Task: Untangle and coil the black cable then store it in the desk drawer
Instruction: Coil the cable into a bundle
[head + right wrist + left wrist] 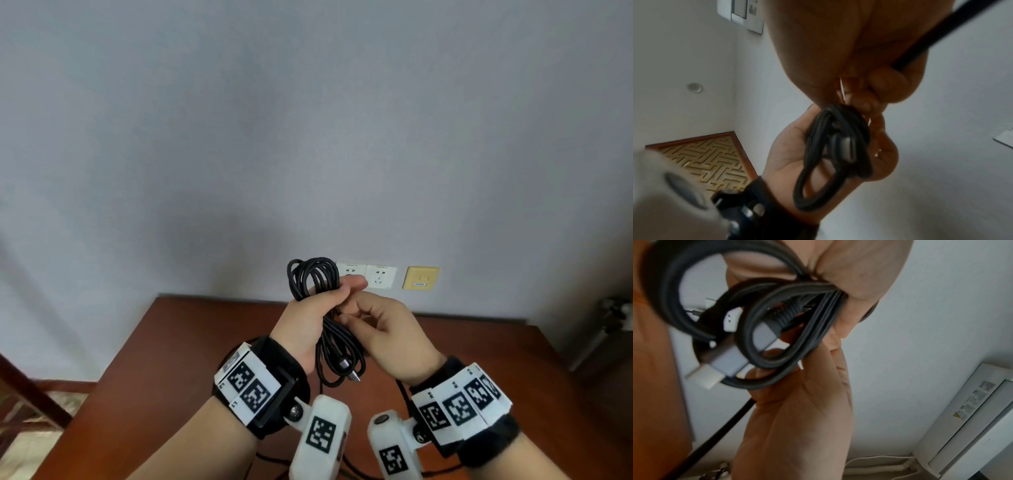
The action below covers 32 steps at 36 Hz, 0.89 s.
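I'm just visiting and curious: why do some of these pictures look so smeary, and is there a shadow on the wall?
Head view: sharp centre, bent edges, and a soft shadow on the wall above the desk. Left wrist view: the black cable and its plug are blurred. Right wrist view: the right hand is dim, the edges smeared.

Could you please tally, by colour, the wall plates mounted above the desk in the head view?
White wall plates: 2, a socket partly behind the black cable and a socket beside it.
Yellow wall plates: 1, the yellow plate farthest right.
Total: 3
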### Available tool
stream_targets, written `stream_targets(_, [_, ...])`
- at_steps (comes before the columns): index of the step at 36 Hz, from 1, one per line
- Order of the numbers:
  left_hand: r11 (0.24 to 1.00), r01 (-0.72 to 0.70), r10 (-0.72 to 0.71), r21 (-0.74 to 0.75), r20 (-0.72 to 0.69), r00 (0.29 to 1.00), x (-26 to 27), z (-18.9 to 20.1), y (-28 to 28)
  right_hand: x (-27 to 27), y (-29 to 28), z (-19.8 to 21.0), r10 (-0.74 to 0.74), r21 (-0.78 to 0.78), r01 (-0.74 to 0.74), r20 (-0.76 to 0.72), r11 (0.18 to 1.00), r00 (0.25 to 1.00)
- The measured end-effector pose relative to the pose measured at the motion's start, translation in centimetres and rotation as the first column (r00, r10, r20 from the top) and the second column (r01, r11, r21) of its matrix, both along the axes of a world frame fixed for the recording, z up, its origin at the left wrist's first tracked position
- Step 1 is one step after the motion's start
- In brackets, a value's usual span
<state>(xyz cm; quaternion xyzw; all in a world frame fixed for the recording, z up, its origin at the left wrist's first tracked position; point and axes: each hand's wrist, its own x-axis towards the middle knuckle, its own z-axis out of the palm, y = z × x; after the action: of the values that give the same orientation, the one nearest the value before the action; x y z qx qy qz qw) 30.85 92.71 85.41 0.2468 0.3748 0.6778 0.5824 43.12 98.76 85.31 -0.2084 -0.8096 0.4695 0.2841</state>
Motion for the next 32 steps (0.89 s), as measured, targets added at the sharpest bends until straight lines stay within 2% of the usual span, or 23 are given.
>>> stream_targets(5, [0.999,0.046,-0.046,-0.003,-0.009,0.999,0.0,-0.1,-0.2,-0.3,0.3,0.2,0.034,-0.062,-0.031,0.044,0.998,0.998])
stream_targets(10, [1.0,0.019,-0.018,-0.014,0.063,0.998,-0.1,0.1,-0.2,-0.5,0.5,0.5,0.043,-0.252,-0.037,0.019,0.967,0.999])
stream_targets(15, [0.99,-0.129,0.115,0.063,0.186,0.976,-0.4,1.0,-0.2,0.1,1.3,-0.5,-0.054,-0.294,0.086,0.115,0.952,0.992])
stream_targets(19, [0.952,-0.286,0.246,0.106,0.286,0.926,-2.2,2.1,-0.2,1.4,1.7,-1.8,0.014,-0.382,0.034,0.124,0.923,0.992])
stream_targets(24, [0.947,-0.31,0.271,0.083,0.31,0.911,-4.2,2.2,-0.5,2.6,2.5,-2.8,-0.087,-0.309,0.142,0.185,0.94,0.979])
stream_targets(27, [0.947,-0.312,0.277,0.076,0.295,0.914,-4.3,2.0,-0.5,2.8,3.1,-3.1,-0.165,-0.25,0.239,0.284,0.938,0.945])
stream_targets(29, [0.95,-0.307,0.28,0.06,0.275,0.92,-4.3,1.7,-0.4,2.9,3.4,-3.3,-0.187,-0.177,0.256,0.333,0.95,0.924])
stream_targets(32, [0.951,-0.308,0.291,0.034,0.238,0.927,-4.7,1.3,-0.3,3.2,3.8,-3.3,-0.183,-0.106,0.223,0.3,0.969,0.936])
